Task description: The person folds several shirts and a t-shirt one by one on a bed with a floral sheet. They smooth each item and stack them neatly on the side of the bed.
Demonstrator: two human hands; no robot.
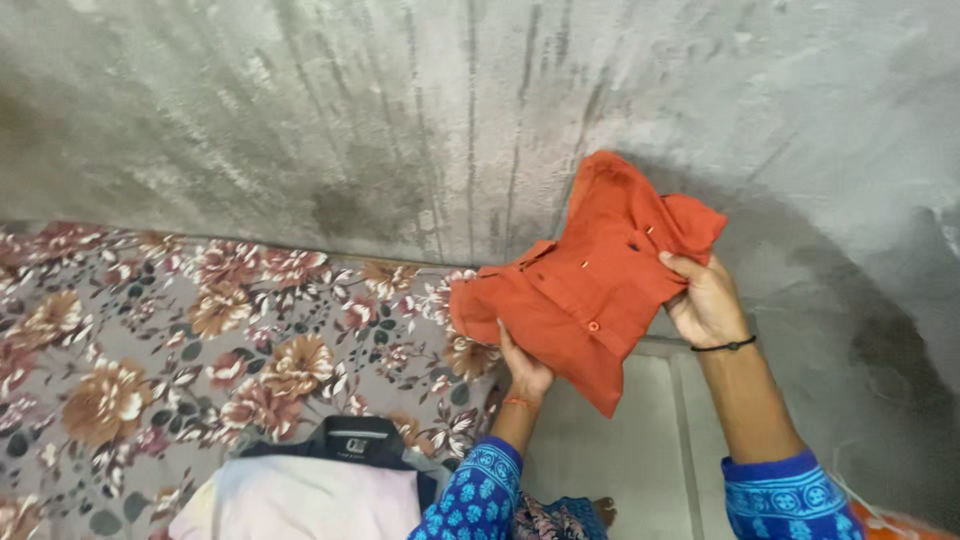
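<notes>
A small orange buttoned shirt [590, 280] is held up in the air in front of the grey wall, partly folded. My left hand [522, 370] grips its lower left edge from beneath, fingers behind the cloth. My right hand [705, 300] holds its right side, thumb on the front. Both wrists carry thin bands, and both sleeves are blue with a light pattern.
A bed with a floral sheet [150, 340] fills the left. A folded pale garment with a dark collar [320, 480] lies on it near the bottom edge. A rough grey wall [400, 120] rises behind, and a pale tiled floor [620, 450] shows below the shirt.
</notes>
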